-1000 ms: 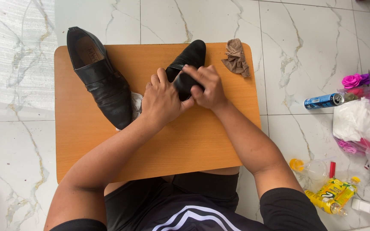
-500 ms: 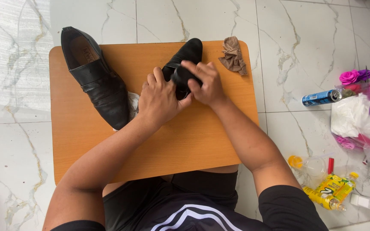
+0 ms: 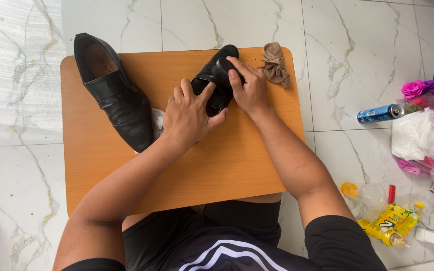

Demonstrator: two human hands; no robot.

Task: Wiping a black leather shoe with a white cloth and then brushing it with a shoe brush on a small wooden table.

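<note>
Gripping black shoe [image 3: 216, 80] between both hands: left hand [image 3: 189, 113] near end, right hand [image 3: 247, 88] far end.

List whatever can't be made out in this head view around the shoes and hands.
- Black leather shoe under both hands: its middle is covered by the left hand and right hand.
- White cloth: mostly hidden behind the other black leather loafer.
- Small black object at the right fingertips: too small to identify.

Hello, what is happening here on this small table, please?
A seated person works on a black shoe lying on an orange wooden table. The left hand grips it, and the right hand presses a small dark object, too hidden to identify, against its upper. A second black shoe lies to the left, a crumpled brown cloth to the right.
</note>
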